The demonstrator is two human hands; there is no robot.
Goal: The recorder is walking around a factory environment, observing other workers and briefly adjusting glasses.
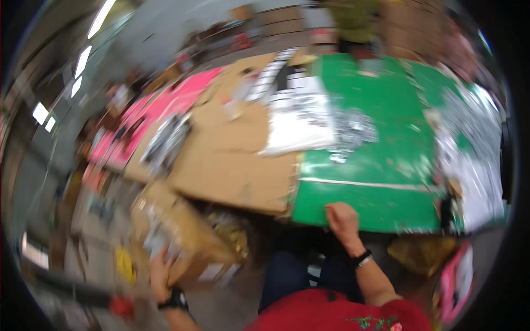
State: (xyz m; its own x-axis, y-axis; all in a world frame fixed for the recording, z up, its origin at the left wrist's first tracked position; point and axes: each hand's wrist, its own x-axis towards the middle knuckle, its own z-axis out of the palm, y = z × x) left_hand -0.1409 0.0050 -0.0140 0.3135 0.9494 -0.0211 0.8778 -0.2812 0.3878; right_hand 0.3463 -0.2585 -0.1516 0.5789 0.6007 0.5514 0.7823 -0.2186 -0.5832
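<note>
My left hand (162,270) reaches down to an open brown cardboard carton (193,229) standing low at the left of the table. Its fingers look apart and lie against clear plastic packaging (157,234) at the carton's opening; motion blur hides the finer contact. My right hand (343,222) is curled closed by the near edge of the green tabletop (370,204), with nothing visible in it. Farther in, a stack of white plastic bags (301,121) lies across the seam between cardboard and green. Beside it spreads a pile of small shiny silvery pieces (353,129), their kind unclear.
Cardboard sheeting (237,171) covers the table's middle, with a bundle of grey plastic packets (167,142) on its left. A pink surface (160,110) lies beyond. White and clear plastic (469,165) is heaped at the right. A person in green (353,22) stands across the table.
</note>
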